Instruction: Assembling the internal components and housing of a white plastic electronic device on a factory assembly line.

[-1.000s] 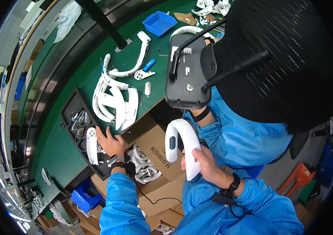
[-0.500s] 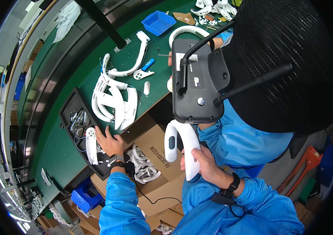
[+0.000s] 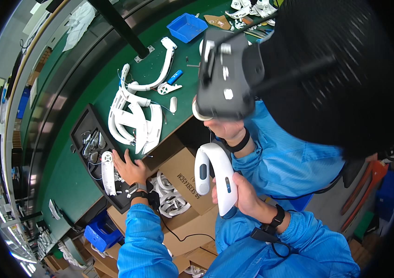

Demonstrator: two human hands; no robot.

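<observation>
My right hand (image 3: 248,198) grips one arm of a white U-shaped plastic device (image 3: 217,160), its bend uppermost. A dark oval pad shows on one arm, a small dark slot on the other. My left hand (image 3: 133,171) lies with fingers apart over the rim of a black tray (image 3: 122,202). Its fingertips are beside a white curved shell (image 3: 108,175) with a round end and a thin wire; whether they touch it I cannot tell. Shiny silver parts (image 3: 94,141) lie deeper in the tray.
White curved housings (image 3: 136,118) and a blue cylinder (image 3: 175,77) lie on the green bench (image 3: 99,90), with a blue bin (image 3: 187,28) behind. A cardboard box (image 3: 185,176) of white parts stands below. At right, a co-worker in blue (image 3: 280,153) leans in under black headgear (image 3: 336,92).
My right hand has turned the white device slightly, bringing its slot into view. The co-worker's headgear has shifted up and left, uncovering their hand. My left hand has stayed put.
</observation>
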